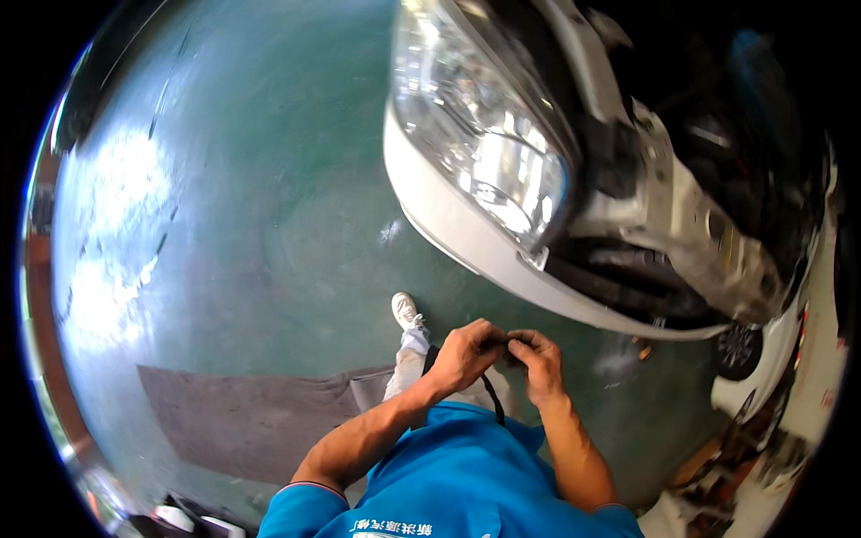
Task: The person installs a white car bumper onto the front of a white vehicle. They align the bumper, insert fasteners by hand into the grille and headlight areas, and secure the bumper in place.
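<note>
My left hand [466, 357] and my right hand [538, 360] meet in front of my waist. On both, the fingers are closed, with thumbs and fingertips pinched close together. Something small and dark may sit between the fingertips, but its kind does not show. A thin black strap [492, 394] hangs over my trousers just below the hands; whether either hand grips it I cannot tell. Ahead and to the right is the white bumper [466, 247] of a car, with a clear headlight [475, 117] above it. Neither hand touches the car.
The car's engine bay is open, exposing a metal front crossmember [695, 233]. A dark grey mat [251, 417] lies on the green floor [278, 224] to my left. Another white vehicle's wheel [739, 350] is at the far right, with assorted parts near it. My white shoe [404, 309] shows below.
</note>
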The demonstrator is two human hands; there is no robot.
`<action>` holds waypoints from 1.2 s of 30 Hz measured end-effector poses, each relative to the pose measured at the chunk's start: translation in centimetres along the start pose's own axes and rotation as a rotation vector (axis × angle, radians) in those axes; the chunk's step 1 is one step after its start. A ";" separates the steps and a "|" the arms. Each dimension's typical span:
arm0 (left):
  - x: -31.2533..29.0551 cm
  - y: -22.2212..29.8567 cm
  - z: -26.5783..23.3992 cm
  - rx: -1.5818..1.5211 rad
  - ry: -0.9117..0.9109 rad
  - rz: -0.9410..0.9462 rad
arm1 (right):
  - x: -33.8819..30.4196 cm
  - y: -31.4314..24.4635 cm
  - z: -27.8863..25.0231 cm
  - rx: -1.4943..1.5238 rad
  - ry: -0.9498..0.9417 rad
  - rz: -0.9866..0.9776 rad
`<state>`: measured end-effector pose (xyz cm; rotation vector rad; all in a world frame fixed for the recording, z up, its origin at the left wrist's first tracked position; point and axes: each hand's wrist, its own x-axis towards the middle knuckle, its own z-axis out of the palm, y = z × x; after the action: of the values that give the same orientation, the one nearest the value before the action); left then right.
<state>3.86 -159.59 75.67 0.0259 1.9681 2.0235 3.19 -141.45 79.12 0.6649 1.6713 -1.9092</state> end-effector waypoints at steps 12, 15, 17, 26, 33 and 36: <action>12.2 -4.5 3.8 0.184 0.345 -0.306 | 5.7 4.6 -9.8 0.203 0.055 -0.102; 13.6 -4.5 4.0 0.326 0.395 -0.339 | 7.6 4.4 -9.9 0.166 0.006 -0.136; 14.3 -4.7 4.4 0.338 0.409 -0.335 | 8.6 3.8 -9.6 0.160 0.004 -0.157; 15.4 -4.6 3.2 0.433 0.259 -0.293 | 12.0 1.9 -5.7 0.210 -0.019 -0.086; 16.0 -5.2 3.5 0.347 0.278 -0.207 | 13.4 1.7 -4.8 0.462 0.023 -0.099; 16.2 -5.2 3.3 0.327 0.304 -0.208 | 13.6 1.1 -3.8 0.473 0.049 -0.126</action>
<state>-9.69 -152.48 67.45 -0.4164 2.3556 1.6349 -6.17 -138.61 68.90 0.8013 1.3176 -2.4270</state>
